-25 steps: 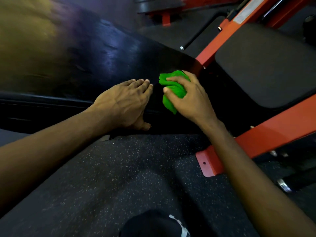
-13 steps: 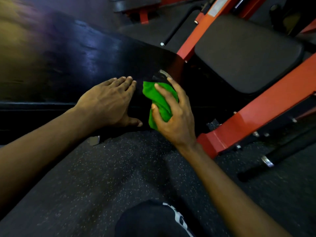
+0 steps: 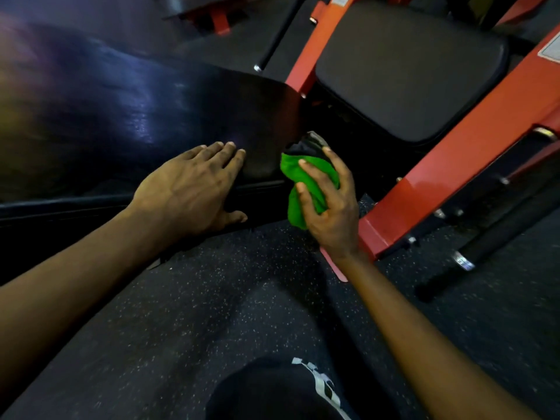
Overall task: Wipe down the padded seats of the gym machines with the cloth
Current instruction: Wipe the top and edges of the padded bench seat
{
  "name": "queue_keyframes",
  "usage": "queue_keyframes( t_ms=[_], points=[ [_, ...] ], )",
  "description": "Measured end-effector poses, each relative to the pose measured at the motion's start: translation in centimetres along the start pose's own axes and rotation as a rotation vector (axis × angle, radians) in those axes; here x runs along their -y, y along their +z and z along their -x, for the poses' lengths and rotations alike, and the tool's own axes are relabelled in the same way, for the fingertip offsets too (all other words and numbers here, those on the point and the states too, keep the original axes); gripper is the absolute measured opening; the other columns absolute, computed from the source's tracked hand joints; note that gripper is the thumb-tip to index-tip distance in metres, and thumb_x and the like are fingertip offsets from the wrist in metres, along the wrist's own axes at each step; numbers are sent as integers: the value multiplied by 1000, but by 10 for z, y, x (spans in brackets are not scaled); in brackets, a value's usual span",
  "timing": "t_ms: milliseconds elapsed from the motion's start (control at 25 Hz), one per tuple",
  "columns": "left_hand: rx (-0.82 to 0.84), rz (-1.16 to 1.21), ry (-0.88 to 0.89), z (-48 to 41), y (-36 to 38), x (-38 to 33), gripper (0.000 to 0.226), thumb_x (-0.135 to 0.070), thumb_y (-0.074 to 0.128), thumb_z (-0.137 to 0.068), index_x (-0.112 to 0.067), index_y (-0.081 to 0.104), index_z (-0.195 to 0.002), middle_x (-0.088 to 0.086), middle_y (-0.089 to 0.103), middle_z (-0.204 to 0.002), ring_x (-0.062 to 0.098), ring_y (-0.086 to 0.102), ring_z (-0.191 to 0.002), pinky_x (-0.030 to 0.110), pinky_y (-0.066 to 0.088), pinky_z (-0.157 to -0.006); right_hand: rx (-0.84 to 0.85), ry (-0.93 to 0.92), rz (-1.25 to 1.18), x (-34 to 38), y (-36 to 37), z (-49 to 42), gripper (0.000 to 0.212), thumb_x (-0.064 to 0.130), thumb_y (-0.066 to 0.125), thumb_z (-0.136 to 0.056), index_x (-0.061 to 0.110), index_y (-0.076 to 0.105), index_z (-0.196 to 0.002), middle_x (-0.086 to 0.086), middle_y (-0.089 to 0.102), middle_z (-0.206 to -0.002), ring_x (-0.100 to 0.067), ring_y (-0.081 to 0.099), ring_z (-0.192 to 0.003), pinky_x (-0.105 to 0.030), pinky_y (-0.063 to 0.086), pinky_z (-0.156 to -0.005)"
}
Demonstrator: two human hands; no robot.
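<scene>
Right hand (image 3: pixel 328 204) grips the bunched-up bright green cloth (image 3: pixel 298 183) at the black pad's (image 3: pixel 169 116) corner, left hand (image 3: pixel 188 189) lying flat on it just beside.

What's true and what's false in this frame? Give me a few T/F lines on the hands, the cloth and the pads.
1. The right hand grips the green cloth. True.
2. The left hand holds a spray bottle. False: it rests flat on the long black pad, fingers straight, holding nothing.
3. The green cloth is at the end of the long black pad, by its near corner. True.
4. The machine frame is blue. False: it is orange-red.
5. The green cloth lies spread on the grey seat pad. False: it is bunched in the right hand, apart from that pad.
</scene>
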State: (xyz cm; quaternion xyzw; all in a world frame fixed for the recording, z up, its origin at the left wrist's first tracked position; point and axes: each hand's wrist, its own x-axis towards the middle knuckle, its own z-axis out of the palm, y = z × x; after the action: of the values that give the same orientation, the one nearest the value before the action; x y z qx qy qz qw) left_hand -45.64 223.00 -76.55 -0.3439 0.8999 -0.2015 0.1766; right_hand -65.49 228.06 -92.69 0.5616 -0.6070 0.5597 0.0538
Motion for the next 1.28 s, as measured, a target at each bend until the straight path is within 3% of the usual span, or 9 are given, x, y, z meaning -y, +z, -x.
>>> queue_keyframes(
  t_ms=[160, 280, 440, 520, 640, 760, 920, 1040, 1280],
  points=[
    [-10, -10, -15, -1, 0, -1, 102, -75, 32, -90, -8, -6, -158, 13, -1, -167, 23, 4, -155, 34, 7, -125, -90, 179, -30, -6, 1, -7, 27, 26, 63, -96, 16, 72, -119, -11, 49, -145, -22, 50, -133, -41, 44, -110],
    [18, -64, -60, 14, -5, 8, 109, -78, 30, -88, -2, -10, -156, 16, -5, -166, 24, 2, -155, 35, 7, -125, -136, 209, -92, 25, 9, -10, 24, 24, 56, -100, 12, 74, -111, -10, 52, -142, -21, 53, -131, -42, 44, -108],
    [12, -50, -129, 62, -8, 41, 119, -86, 23, -76, -2, -3, -157, 18, 5, -166, 26, 10, -154, 37, 10, -124, 29, -7, -186, 79, 16, -9, 27, 24, 57, -101, 11, 72, -120, -13, 49, -145, -28, 48, -135, -43, 40, -113],
    [-25, -3, -151, 73, -5, 50, 120, -86, 16, -72, -3, 8, -158, 19, 15, -164, 27, 20, -152, 38, 16, -123, 89, -92, -104, 76, 15, -7, 31, 28, 61, -99, 13, 70, -126, -15, 47, -147, -32, 46, -136, -44, 40, -113],
    [-28, -15, -143, 71, 1, 50, 118, -85, 14, -74, -2, 11, -157, 20, 17, -163, 28, 22, -151, 38, 18, -124, 42, 48, -47, 50, 9, -12, 32, 30, 62, -98, 18, 69, -127, -11, 47, -148, -24, 48, -136, -43, 43, -110],
    [-36, -34, -141, 68, 3, 51, 116, -85, 20, -78, -2, 7, -157, 20, 14, -164, 27, 19, -152, 37, 17, -125, -98, 189, -92, 63, 15, -16, 24, 28, 61, -97, 19, 74, -114, -6, 54, -140, -19, 55, -128, -41, 47, -105],
    [-5, -41, -141, 69, -3, 50, 114, -82, 27, -79, -3, 3, -158, 18, 8, -165, 26, 13, -154, 36, 13, -125, -2, 16, -197, 127, 31, -21, 20, 24, 64, -96, 18, 76, -112, -5, 57, -139, -20, 57, -126, -35, 47, -106],
    [-4, -14, -130, 68, -5, 51, 113, -80, 38, -82, -3, 4, -158, 18, 9, -165, 25, 13, -154, 35, 12, -125, 89, -91, -169, 116, 23, -20, 24, 26, 66, -95, 19, 74, -117, -6, 53, -143, -20, 54, -129, -31, 44, -109],
    [12, -49, -134, 68, 1, 52, 110, -80, 32, -86, -5, -3, -158, 17, 2, -166, 24, 7, -154, 35, 9, -126, -90, 319, -50, 54, 10, -23, 24, 30, 60, -93, 20, 74, -109, -1, 57, -136, -15, 57, -124, -32, 46, -105]
  ],
)
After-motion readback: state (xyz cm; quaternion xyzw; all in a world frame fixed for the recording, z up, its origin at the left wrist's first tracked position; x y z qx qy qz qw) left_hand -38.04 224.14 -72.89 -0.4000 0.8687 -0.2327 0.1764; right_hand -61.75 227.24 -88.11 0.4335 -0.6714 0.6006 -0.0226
